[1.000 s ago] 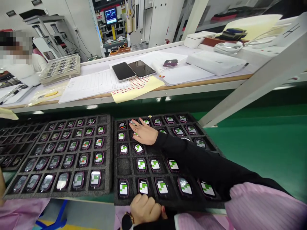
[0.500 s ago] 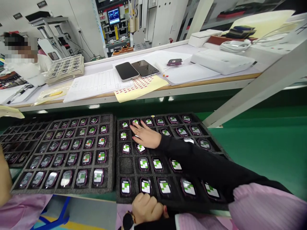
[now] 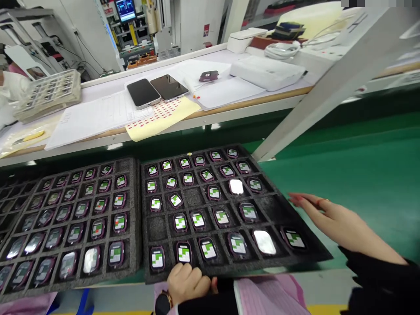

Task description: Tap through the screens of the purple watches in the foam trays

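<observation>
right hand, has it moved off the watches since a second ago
Yes. The right hand has pulled back from the far rows of the foam tray and now sits open beside its right edge, over the green belt.

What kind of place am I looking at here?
Most likely an electronics assembly or test line: black foam trays hold rows of smartwatches with lit test screens on a green conveyor belt, with a workbench and machinery behind.

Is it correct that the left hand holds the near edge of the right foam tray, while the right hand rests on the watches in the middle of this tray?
Not quite. In the head view the left hand does hold the near edge of the right foam tray, but the right hand is at the tray's right edge, off the watches.
</observation>
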Action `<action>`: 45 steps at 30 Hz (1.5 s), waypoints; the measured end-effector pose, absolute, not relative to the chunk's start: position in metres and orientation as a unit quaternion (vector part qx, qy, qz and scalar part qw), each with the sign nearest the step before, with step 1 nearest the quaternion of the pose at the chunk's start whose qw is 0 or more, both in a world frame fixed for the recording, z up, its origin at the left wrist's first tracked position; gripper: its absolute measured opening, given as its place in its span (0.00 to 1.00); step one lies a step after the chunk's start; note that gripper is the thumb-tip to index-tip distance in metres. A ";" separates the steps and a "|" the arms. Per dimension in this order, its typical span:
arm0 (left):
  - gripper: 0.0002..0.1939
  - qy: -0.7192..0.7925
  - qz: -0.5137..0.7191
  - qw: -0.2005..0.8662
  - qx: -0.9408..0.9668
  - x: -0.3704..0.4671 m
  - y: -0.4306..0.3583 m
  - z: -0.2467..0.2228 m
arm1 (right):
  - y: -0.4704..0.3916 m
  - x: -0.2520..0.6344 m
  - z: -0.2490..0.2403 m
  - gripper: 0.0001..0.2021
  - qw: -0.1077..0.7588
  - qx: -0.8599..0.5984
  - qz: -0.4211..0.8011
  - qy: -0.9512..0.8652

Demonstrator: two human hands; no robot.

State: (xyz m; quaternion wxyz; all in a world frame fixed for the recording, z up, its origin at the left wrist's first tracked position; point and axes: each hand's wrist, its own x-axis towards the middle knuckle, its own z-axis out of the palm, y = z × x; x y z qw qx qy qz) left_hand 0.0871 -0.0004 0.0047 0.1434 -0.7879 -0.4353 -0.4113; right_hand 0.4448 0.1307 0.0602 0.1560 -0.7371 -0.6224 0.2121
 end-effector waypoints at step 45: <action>0.09 -0.671 0.021 0.080 -0.737 0.006 0.045 0.102 | 0.127 0.417 0.083 0.19 0.083 -0.659 0.344 -0.663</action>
